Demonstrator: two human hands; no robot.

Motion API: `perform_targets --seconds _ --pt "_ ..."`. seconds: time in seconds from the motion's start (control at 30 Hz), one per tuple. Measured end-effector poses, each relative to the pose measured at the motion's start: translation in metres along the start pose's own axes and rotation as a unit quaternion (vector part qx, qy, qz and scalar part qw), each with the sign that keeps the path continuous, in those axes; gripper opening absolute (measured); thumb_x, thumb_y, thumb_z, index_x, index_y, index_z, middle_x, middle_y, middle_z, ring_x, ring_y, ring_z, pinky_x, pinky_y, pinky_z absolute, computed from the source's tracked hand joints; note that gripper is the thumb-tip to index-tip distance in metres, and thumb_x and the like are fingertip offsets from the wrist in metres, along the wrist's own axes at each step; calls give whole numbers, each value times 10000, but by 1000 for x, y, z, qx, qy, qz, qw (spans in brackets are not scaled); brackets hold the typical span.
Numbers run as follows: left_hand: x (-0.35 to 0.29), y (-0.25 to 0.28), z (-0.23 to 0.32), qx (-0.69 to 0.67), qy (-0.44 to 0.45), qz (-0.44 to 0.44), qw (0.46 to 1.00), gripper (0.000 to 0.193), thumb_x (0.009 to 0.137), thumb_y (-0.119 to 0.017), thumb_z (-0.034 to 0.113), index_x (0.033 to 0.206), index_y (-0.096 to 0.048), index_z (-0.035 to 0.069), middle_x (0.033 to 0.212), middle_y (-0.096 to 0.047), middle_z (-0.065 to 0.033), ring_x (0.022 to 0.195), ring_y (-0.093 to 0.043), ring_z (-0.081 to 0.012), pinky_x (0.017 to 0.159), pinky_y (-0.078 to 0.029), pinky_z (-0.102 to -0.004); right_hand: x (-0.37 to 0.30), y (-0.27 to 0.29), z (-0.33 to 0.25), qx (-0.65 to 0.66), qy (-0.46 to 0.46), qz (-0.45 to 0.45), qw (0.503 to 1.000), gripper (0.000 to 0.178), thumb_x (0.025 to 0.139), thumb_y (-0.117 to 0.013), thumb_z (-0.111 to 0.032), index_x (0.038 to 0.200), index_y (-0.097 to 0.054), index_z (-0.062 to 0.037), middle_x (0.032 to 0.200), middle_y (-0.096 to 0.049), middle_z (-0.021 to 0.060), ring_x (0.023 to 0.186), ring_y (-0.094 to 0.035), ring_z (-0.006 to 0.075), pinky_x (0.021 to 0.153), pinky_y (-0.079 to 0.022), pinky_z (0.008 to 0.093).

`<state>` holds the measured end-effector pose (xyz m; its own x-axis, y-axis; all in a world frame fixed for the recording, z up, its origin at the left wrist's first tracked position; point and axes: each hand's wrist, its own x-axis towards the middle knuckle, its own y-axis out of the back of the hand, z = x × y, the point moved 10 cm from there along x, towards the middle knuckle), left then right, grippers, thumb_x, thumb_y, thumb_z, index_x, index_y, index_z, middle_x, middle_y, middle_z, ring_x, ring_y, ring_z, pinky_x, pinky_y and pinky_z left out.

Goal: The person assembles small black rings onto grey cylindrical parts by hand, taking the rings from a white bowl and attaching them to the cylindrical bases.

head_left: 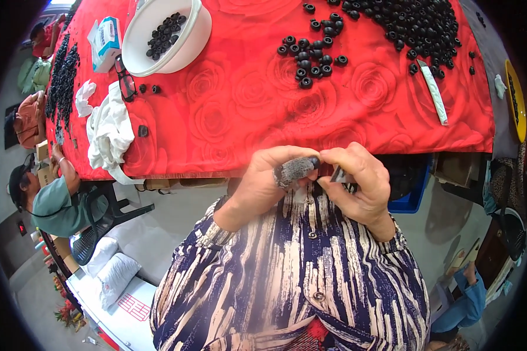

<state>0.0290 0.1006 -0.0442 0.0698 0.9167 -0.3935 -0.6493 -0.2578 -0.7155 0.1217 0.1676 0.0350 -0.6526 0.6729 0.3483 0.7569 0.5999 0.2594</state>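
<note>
In front of my chest, at the table's near edge, both hands meet. My left hand (256, 186) pinches a small black round part (315, 162) at its fingertips. A worn grey covering (294, 171) wraps one of that hand's fingers. My right hand (366, 182) is closed on a small flat grey piece (341, 174), perhaps a blade, held between thumb and fingers. Its fingertips come close to the black part. Loose round black parts (316, 58) with hollow centres lie on the red rose-patterned tablecloth (228, 117) beyond my hands.
A white bowl (196, 44) of black pieces stands at the back left, near glasses (126, 82), a tissue pack (105, 44) and white cloth (111, 131). A big black heap (418, 26) and a slim packet (433, 93) lie right. Another person (58, 199) sits left.
</note>
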Motion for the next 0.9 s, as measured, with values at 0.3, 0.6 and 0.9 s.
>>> perform_targets --seconds 0.3,0.6,0.9 --pt "-2 -15 -20 -99 86 -67 989 260 897 -581 204 1060 -594 1 846 -601 -27 714 -553 -64 564 -469 -203 -5 -5 -17 -73 157 54 983 453 518 -723 1 964 -644 -1 703 -570 59 525 -509 194 480 -396 300" --pt "-13 13 44 195 -77 85 974 172 849 -598 -7 1015 -636 -31 895 -646 -94 737 -614 -116 623 -501 -226 -11 -15 -35 -161 229 48 959 302 604 -701 22 891 -605 10 685 -545 66 531 -501 213 473 -379 329" --pt "-42 64 291 513 -375 327 699 375 771 -517 -92 1122 -623 -15 945 -676 -78 691 -594 -101 585 -472 -208 7 2 -21 -135 98 86 982 252 666 -698 73 879 -587 -5 667 -537 74 527 -470 207 470 -368 302"
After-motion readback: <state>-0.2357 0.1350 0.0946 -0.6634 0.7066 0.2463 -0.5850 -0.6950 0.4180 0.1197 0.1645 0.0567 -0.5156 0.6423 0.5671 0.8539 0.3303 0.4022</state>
